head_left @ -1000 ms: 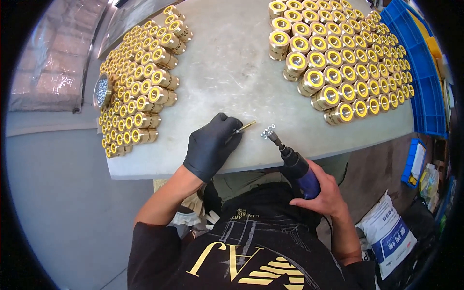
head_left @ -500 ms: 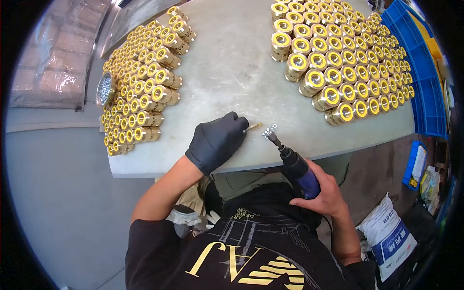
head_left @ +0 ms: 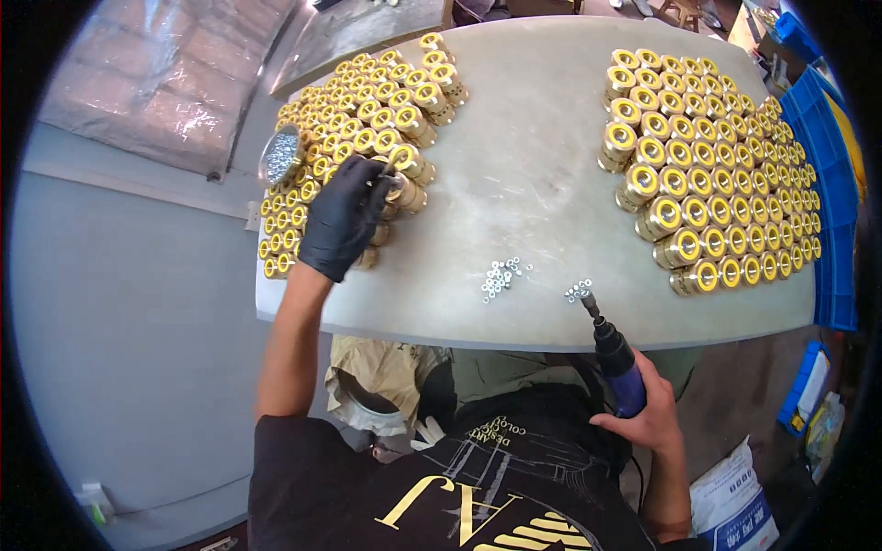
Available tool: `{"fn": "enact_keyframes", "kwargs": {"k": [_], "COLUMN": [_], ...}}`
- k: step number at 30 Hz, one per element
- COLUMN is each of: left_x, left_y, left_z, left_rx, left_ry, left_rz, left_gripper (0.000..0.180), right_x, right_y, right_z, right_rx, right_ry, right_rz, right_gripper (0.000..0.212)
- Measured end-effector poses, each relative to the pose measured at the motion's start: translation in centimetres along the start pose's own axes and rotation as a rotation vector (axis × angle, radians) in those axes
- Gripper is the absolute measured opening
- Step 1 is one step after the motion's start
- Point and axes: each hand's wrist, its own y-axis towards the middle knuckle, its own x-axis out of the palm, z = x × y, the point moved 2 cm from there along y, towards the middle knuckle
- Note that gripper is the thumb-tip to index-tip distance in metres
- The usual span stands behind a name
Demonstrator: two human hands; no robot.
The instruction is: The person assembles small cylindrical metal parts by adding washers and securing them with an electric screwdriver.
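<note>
Has left hand [head_left: 344,220], black-gloved, over left pieces [head_left: 367,140], with fingers bent near their inner edge. Cannot make out any grasp at the fingertips: too blurred. Grips driver [head_left: 618,365] in bare right hand [head_left: 654,410], with thumb and fingers wrapped round its purple body. Points it out over the near edge of table [head_left: 524,184], with tip just beside a few rings [head_left: 580,291]; cannot tell contact there. See loose rings [head_left: 497,278] scattered on the table, between left hand and driver. See brass pieces with yellow-ringed tops in close rows: left pieces partly under the glove, right pieces [head_left: 705,152] well apart on the other side. Note bowl [head_left: 264,162] of silvery bits beside the left pieces; blue crate [head_left: 836,220] beyond the right pieces; white sack [head_left: 730,500] low at right.
</note>
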Motion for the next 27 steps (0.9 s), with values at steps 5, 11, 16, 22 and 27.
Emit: {"fn": "enact_keyframes", "kwargs": {"k": [5, 11, 16, 22, 27], "left_x": [-0.5, 0.1, 0.1, 2.4, 3.6], "left_y": [-0.1, 0.3, 1.5, 1.7, -1.4], "left_z": [-3.5, -4.0, -2.5, -3.0, -1.4], "left_rx": [0.001, -0.018, 0.188, 0.396, 0.532], "left_ry": [-0.073, -0.053, 0.217, 0.276, 0.543], "left_rz": [-0.048, -0.114, -0.029, -0.167, -0.127], "left_gripper": [0.013, 0.025, 0.065, 0.092, 0.066], "right_x": [0.6, 0.9, 0.7, 0.8, 1.1], "right_y": [1.1, 1.6, 1.6, 1.6, 1.2], "right_z": [-0.4, -0.7, -0.6, -1.0, -1.1], "right_rx": [0.009, -0.023, -0.013, 0.022, 0.04], "right_ry": [-0.006, -0.012, -0.013, 0.0, 0.005], "right_rz": [-0.063, -0.08, -0.065, -0.094, -0.086], "right_gripper": [0.096, 0.096, 0.097, 0.096, 0.095]}}
